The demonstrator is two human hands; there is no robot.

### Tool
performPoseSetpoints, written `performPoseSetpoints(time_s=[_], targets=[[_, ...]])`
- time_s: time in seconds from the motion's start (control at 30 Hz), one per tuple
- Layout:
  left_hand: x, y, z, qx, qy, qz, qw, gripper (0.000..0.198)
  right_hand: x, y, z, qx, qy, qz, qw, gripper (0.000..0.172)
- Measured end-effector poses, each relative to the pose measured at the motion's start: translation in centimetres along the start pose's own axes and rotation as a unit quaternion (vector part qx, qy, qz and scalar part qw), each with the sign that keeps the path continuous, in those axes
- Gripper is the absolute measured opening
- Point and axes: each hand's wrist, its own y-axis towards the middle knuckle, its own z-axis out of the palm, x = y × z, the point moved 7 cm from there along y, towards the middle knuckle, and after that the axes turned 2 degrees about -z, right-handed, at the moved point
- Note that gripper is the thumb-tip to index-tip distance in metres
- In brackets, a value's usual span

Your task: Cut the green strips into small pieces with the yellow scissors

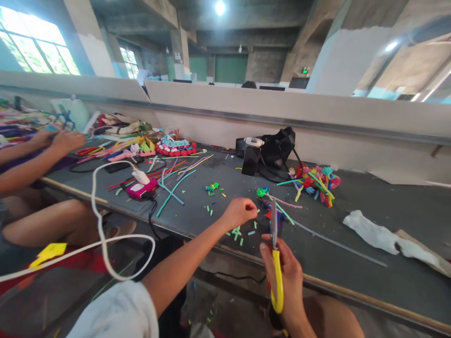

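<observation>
My right hand (pixel 287 270) grips scissors (pixel 277 277) with yellow handles, their metal blades pointing up and away from me and looking closed. To their left, my left hand (pixel 239 213) is closed in a pinch over the table edge; a tiny pale green bit shows at its fingertips, but I cannot tell whether it is held. Short cut green pieces (pixel 237 232) lie scattered below that hand. Just beyond the blades is a green fuzzy tuft (pixel 262 191), beside pink and green pipe cleaners (pixel 283 212) and a dark blue bundle (pixel 278 218).
Colourful pipe-cleaner flowers (pixel 320 183) lie at the right, near a black bag (pixel 282 148) and a propped phone (pixel 251 159). Crumpled white material (pixel 371 232) is farther right. On the left are a magenta power box (pixel 141 188), a white cable (pixel 100 220) and a co-worker's hands (pixel 66 141).
</observation>
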Motion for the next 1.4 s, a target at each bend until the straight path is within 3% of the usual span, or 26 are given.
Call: performPoseSetpoints(time_s=[0.13,0.2,0.27,0.3,0.37,1.0,1.4], targets=[[0.2,-3.7,-2.8,-0.05,-0.138,-0.049,0.988,0.034,0.4,-1.0,1.8,0.062,-0.073,-0.066,0.993,0.031],[1.0,-5.5,-3.5,-0.103,-0.397,-0.108,0.906,0.022,0.1,-1.8,2.5,0.079,-0.102,-0.08,0.988,0.032],[1.1,-6.8,-3.2,-0.123,-0.541,-0.143,0.82,0.016,-0.1,-2.6,3.0,0.077,-0.137,-0.092,0.983,0.033],[1.0,-7.2,-3.1,-0.127,-0.576,-0.154,0.793,0.015,-0.1,-2.8,3.1,0.072,-0.156,-0.1,0.98,0.033],[0.6,-7.6,-2.8,-0.127,-0.603,-0.163,0.77,0.014,0.0,-3.2,3.2,0.061,-0.189,-0.117,0.973,0.033],[-0.3,-8.6,-3.5,-0.185,-0.548,-0.148,0.803,0.013,0.6,-3.3,3.2,0.051,-0.269,-0.158,0.949,0.034],[-0.1,-9.1,-3.3,-0.206,-0.544,-0.161,0.797,0.012,1.3,-3.3,3.5,0.062,-0.288,-0.177,0.939,0.043]])
